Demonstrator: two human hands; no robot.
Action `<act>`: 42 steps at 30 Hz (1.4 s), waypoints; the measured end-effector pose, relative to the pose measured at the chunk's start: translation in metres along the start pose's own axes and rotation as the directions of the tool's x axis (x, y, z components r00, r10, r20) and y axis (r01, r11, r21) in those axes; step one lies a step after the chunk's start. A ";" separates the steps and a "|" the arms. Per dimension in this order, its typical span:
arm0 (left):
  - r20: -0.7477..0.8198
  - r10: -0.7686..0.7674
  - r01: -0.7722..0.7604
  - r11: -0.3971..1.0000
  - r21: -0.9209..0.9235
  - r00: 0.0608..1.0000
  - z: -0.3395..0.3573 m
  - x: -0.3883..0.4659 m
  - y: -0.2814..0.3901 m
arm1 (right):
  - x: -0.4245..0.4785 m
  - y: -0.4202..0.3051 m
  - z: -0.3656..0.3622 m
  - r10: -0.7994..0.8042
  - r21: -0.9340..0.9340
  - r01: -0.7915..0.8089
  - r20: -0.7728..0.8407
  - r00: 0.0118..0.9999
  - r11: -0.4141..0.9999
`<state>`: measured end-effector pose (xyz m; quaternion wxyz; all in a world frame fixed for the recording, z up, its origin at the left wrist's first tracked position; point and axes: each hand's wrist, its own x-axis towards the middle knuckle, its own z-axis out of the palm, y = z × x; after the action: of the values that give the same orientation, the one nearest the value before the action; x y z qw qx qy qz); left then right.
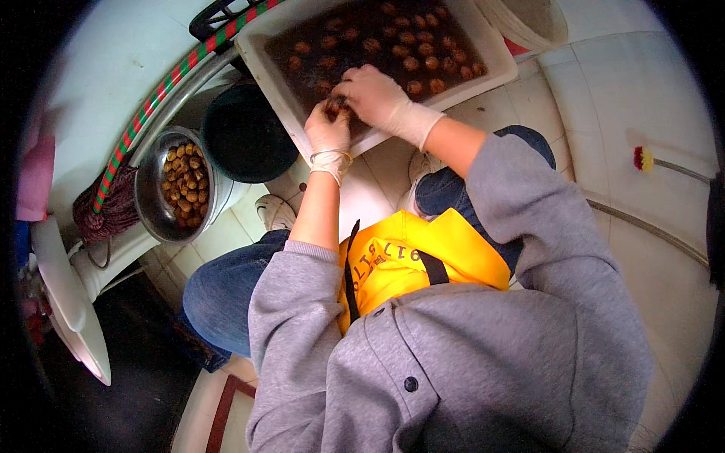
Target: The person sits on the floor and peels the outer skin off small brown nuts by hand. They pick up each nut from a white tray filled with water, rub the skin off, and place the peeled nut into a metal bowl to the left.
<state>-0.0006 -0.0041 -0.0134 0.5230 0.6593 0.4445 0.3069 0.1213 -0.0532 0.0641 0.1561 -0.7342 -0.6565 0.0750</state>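
My left hand (328, 133), in a thin pale glove with a bracelet at the wrist, pinches a small dark walnut (338, 102) over the near edge of a white foam box (504, 68). On the same walnut are the fingers of my right hand (376, 96), gloved too, coming from the right. The fingers hide most of the nut, and its surface is blurred. Dark brown water (362, 62) stands in the box. Several brown walnuts (408, 51) float in it, most of them toward the far right.
Left of the box stands a dark green bucket (249, 136). Beside that, a steel bowl (150, 192) holds many pale, cleaner walnuts (187, 181). A mop with a red-and-green striped handle (164, 90) leans there. Another round container (532, 20) is behind the box, on tiled floor (566, 147).
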 end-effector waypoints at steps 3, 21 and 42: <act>-0.050 0.092 -0.091 0.996 0.026 0.995 0.001 0.006 -0.011 | -0.002 -0.008 0.006 -0.061 0.039 0.063 -0.054 0.997 0.997; -0.077 0.010 -0.010 1.000 -0.005 0.997 0.002 0.004 0.000 | 0.006 0.037 0.025 0.365 -0.138 -0.344 0.187 0.912 0.929; 0.098 -0.075 0.109 0.902 -0.418 0.992 -0.006 0.004 0.020 | 0.002 0.028 0.021 0.272 -0.013 -0.272 0.080 0.959 0.962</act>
<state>0.0013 0.0006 0.0068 0.6845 0.5206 0.3769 0.3441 0.1414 -0.0514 0.0353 0.1169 -0.8139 -0.5552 0.1251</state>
